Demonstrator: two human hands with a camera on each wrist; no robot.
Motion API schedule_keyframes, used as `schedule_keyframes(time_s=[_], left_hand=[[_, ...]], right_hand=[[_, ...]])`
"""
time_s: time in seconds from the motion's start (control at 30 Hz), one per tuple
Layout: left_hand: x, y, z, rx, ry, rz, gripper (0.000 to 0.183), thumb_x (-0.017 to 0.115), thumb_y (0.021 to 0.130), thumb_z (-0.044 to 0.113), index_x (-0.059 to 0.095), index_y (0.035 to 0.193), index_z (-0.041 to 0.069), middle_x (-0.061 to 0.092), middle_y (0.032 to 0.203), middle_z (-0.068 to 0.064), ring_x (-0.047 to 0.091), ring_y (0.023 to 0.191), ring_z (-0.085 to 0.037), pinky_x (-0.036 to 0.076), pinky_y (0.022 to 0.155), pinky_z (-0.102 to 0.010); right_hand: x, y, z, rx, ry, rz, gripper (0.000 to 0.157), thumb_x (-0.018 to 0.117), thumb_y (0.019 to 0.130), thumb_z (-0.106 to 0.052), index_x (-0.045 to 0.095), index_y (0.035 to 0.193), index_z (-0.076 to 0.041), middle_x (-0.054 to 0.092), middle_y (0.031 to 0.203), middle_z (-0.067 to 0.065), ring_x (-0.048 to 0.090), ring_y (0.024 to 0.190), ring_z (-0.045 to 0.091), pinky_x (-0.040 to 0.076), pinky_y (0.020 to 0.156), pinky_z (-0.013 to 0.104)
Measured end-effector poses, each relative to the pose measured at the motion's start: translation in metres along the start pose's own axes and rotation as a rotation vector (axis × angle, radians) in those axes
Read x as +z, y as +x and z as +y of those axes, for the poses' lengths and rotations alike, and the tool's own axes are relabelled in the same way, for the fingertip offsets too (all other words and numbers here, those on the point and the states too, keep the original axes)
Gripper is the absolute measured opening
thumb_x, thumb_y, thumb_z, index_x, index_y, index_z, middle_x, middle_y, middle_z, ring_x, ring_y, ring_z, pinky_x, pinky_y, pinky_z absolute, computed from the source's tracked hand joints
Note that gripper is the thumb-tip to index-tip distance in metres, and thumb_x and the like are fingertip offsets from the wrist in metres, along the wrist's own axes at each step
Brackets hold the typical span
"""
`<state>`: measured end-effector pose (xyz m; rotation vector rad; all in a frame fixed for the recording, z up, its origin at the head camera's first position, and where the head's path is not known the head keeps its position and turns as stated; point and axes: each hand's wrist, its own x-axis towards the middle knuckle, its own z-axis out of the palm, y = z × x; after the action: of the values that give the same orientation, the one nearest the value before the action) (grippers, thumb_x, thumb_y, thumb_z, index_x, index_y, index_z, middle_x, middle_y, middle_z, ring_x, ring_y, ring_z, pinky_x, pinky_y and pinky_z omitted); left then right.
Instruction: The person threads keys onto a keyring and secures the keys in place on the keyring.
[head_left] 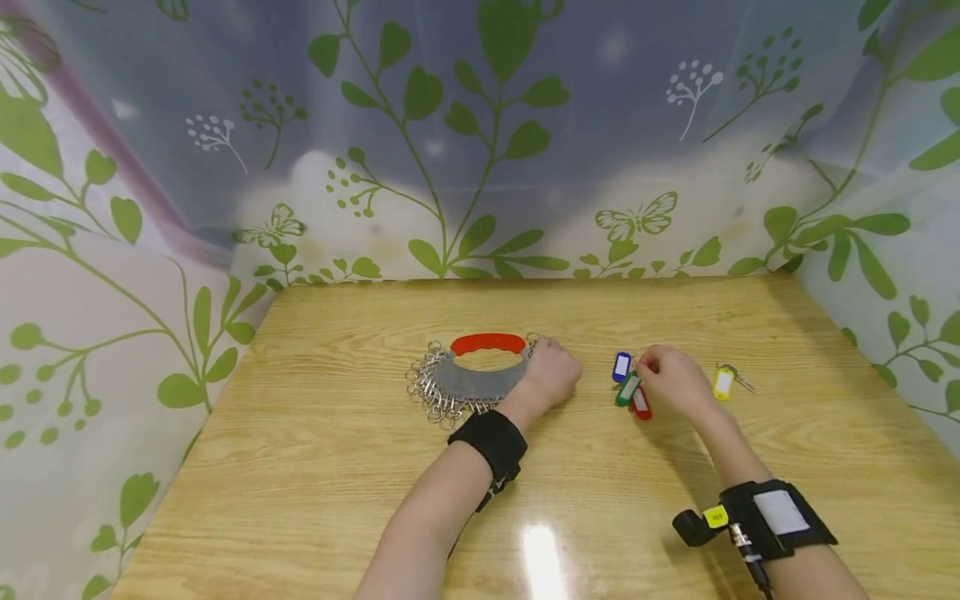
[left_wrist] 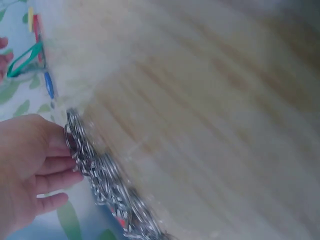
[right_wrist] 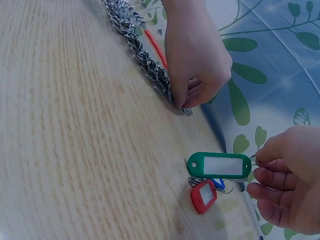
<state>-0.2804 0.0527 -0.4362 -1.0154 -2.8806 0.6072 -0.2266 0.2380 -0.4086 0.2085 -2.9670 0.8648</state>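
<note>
A grey metal plate [head_left: 480,383] with a red handle [head_left: 487,342] lies on the table, its curved edge hung with many key rings [right_wrist: 145,65]. At the plate's right end my left hand [head_left: 551,371] grips the rings, thumb and fingertips closing on them in the right wrist view. My right hand [head_left: 675,383] pinches the small ring of a green key tag [right_wrist: 220,165], which hangs above the table. Under and beside it are a red key tag [head_left: 641,404] and a blue key tag [head_left: 621,367].
To the right of my right hand lies a yellow key tag [head_left: 723,383] with a key [head_left: 742,379] on it. The wooden table [head_left: 315,492] ends at a leaf-patterned cloth [head_left: 480,167] at the back and sides.
</note>
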Motion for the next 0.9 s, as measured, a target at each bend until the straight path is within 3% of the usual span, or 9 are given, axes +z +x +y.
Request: schedule_keyframes(time_s=[0.27, 0.47, 0.63, 0.77, 0.9], left_hand=[[-0.001, 0.001, 0.012, 0.017, 0.145, 0.021, 0.025, 0.048, 0.097, 0.019, 0.07, 0.09, 0.03, 0.067, 0.091, 0.01, 0.055, 0.081, -0.013, 0.031, 0.088, -0.038], [-0.002, 0.002, 0.014, 0.025, 0.142, 0.058, 0.024, 0.049, 0.095, 0.022, 0.07, 0.091, 0.031, 0.067, 0.091, 0.011, 0.056, 0.079, -0.011, 0.032, 0.086, -0.037], [-0.006, 0.001, 0.009, -0.04, -0.007, 0.007, 0.022, 0.05, 0.095, 0.022, 0.071, 0.092, 0.028, 0.067, 0.096, 0.008, 0.058, 0.088, -0.015, 0.033, 0.093, -0.04], [-0.006, 0.002, 0.0, -0.113, -0.19, -0.018, 0.021, 0.054, 0.093, 0.021, 0.068, 0.077, 0.023, 0.065, 0.085, 0.004, 0.058, 0.087, -0.018, 0.032, 0.095, -0.042], [-0.003, 0.003, -0.007, -0.146, -0.305, -0.013, 0.031, 0.052, 0.093, 0.019, 0.059, 0.063, 0.021, 0.058, 0.071, 0.004, 0.056, 0.08, -0.017, 0.034, 0.09, -0.038]], right_hand=[[0.003, 0.001, 0.003, -0.002, -0.009, 0.0, 0.018, 0.053, 0.092, -0.014, 0.061, 0.092, 0.002, 0.059, 0.078, 0.009, 0.05, 0.066, 0.021, 0.037, 0.056, 0.032], [0.003, 0.0, 0.003, 0.006, -0.011, 0.0, 0.018, 0.052, 0.093, -0.014, 0.061, 0.092, 0.002, 0.059, 0.078, 0.009, 0.05, 0.066, 0.021, 0.037, 0.057, 0.033], [0.002, 0.0, 0.003, 0.006, -0.004, -0.003, 0.018, 0.052, 0.093, -0.014, 0.061, 0.092, 0.001, 0.059, 0.079, 0.009, 0.049, 0.066, 0.021, 0.037, 0.056, 0.032], [0.001, 0.0, 0.002, 0.019, 0.004, -0.011, 0.019, 0.052, 0.093, -0.015, 0.06, 0.094, 0.002, 0.059, 0.079, 0.01, 0.049, 0.065, 0.021, 0.037, 0.056, 0.032], [0.001, 0.002, 0.002, 0.017, -0.001, -0.012, 0.02, 0.053, 0.093, -0.016, 0.06, 0.094, 0.003, 0.059, 0.079, 0.01, 0.05, 0.066, 0.021, 0.038, 0.056, 0.032]])
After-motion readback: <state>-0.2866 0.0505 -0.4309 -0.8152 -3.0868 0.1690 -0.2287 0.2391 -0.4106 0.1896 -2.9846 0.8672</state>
